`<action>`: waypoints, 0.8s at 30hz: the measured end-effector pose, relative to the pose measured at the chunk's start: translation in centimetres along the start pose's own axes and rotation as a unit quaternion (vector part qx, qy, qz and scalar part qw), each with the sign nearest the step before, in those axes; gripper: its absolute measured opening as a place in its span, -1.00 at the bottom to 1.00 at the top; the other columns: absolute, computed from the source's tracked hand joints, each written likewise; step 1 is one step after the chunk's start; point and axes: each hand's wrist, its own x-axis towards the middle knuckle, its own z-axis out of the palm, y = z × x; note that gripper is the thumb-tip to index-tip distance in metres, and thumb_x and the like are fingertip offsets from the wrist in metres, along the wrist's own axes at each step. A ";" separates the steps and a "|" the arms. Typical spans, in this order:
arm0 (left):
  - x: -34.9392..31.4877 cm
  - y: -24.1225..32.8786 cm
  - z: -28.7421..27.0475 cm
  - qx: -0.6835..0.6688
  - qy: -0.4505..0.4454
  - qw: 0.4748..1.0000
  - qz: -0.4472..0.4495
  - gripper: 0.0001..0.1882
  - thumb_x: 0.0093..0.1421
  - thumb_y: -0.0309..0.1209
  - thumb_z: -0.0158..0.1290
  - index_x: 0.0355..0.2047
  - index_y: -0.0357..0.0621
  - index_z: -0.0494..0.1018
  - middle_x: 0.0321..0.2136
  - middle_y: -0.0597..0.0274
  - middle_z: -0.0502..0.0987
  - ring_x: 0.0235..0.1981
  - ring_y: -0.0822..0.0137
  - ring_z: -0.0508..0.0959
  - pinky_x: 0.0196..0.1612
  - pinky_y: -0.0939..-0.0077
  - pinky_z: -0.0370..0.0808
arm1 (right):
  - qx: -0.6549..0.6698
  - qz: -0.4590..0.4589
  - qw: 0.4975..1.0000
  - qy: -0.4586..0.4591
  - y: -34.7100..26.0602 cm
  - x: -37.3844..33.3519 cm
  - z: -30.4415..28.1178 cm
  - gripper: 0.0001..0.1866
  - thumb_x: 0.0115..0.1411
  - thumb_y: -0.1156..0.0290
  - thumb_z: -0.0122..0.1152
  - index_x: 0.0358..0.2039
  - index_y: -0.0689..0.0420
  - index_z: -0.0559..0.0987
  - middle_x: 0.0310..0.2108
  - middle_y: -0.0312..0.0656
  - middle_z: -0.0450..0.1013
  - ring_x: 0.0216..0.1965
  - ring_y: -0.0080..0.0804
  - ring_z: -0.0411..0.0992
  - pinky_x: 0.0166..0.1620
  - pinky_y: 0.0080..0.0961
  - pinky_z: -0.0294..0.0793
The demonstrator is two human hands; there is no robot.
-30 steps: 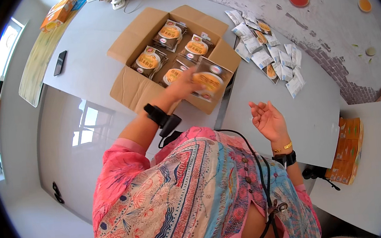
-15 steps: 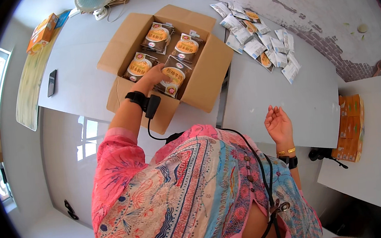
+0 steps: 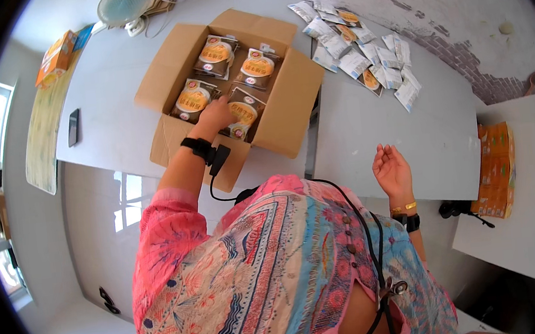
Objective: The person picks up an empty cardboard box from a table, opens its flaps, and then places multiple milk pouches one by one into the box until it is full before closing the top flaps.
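Note:
My left hand reaches into an open cardboard box on the table. Its fingers are curled at the left edge of the near right flat brown packet, and their tips are partly hidden. Beside the hand lies the near left packet. Two more packet stacks fill the far half, one at the left and one at the right. Each packet has a yellow and white round picture. My right hand hangs palm up by the table's front edge, fingers loosely apart, holding nothing.
A loose heap of white and brown packets lies right of the box. At the left are a phone, an orange carton and a small fan. Orange boxes are stacked at the right. The box flaps stand outward.
My left hand has drawn back a little, and its fingers, stretched over the near right packet before, are now curled at its left edge. The view has shifted slightly; my right hand stays about where it was.

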 end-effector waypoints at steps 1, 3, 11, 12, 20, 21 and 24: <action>-0.1 -0.8 0.7 0.019 0.014 1.000 0.004 -0.33 -0.18 -0.21 0.23 -0.09 -0.28 0.28 -0.15 -0.13 0.41 -0.08 -0.04 0.40 -0.03 0.25 0.37 | -0.006 0.017 1.000 -0.012 0.1 0.3 0.0 -0.86 0.21 0.38 -0.02 -0.35 0.18 0.44 -0.24 -0.15 0.43 -0.27 -0.46 0.42 -0.24 -0.54 0.42; 0.6 -2.7 2.1 0.056 0.042 0.997 0.038 -0.39 -0.18 -0.19 0.23 -0.16 -0.27 0.31 -0.16 -0.11 0.41 -0.09 -0.03 0.41 -0.04 0.23 0.38 | -0.010 0.028 0.999 -0.030 -0.4 0.7 -0.1 -0.86 0.21 0.38 -0.01 -0.35 0.18 0.43 -0.25 -0.15 0.43 -0.28 -0.46 0.41 -0.25 -0.55 0.42; -1.0 -1.1 1.5 0.031 0.000 0.999 0.014 -0.47 -0.02 -0.14 0.05 -0.19 -0.34 0.26 -0.30 -0.27 0.47 -0.20 -0.16 0.46 -0.16 0.08 0.39 | -0.013 0.026 0.999 -0.027 -1.8 2.5 -1.4 -0.87 0.20 0.38 -0.01 -0.35 0.17 0.43 -0.28 -0.17 0.45 -0.31 -0.49 0.43 -0.28 -0.56 0.44; -1.2 -1.0 1.5 0.030 -0.004 0.999 0.016 -0.45 -0.01 -0.14 0.05 -0.16 -0.34 0.25 -0.30 -0.27 0.47 -0.21 -0.16 0.46 -0.16 0.08 0.40 | -0.015 0.027 0.999 -0.020 -1.9 2.7 -1.5 -0.86 0.20 0.38 -0.01 -0.35 0.17 0.43 -0.29 -0.17 0.45 -0.32 -0.48 0.43 -0.28 -0.56 0.44; -1.7 -3.0 3.1 0.070 0.011 0.997 -0.018 -0.20 -0.01 -0.04 0.03 0.10 -0.34 0.05 -0.26 -0.22 0.48 -0.18 -0.12 0.46 -0.14 0.12 0.40 | -0.016 0.023 1.000 -0.006 -5.2 8.2 -4.9 -0.87 0.18 0.40 0.02 -0.36 0.20 0.44 -0.34 -0.17 0.47 -0.34 -0.48 0.45 -0.35 -0.60 0.46; -1.9 -1.6 2.8 0.097 -0.011 0.993 -0.068 -0.16 -0.03 0.00 0.03 0.11 -0.32 0.04 -0.21 -0.19 0.47 -0.14 -0.09 0.45 -0.08 0.08 0.35 | -0.027 0.016 0.999 0.003 -6.0 9.2 -5.9 -0.88 0.17 0.41 0.03 -0.36 0.20 0.44 -0.35 -0.17 0.47 -0.35 -0.48 0.45 -0.36 -0.60 0.46; -4.1 0.7 2.8 0.114 0.076 0.989 -0.059 -0.23 -0.04 -0.01 0.04 0.07 -0.28 0.13 -0.14 -0.12 0.43 -0.05 -0.01 0.40 0.03 -0.03 0.21 | -0.052 -0.011 0.998 0.027 -8.2 11.4 -8.2 -0.90 0.15 0.44 0.06 -0.36 0.19 0.45 -0.37 -0.16 0.47 -0.38 -0.47 0.45 -0.38 -0.61 0.45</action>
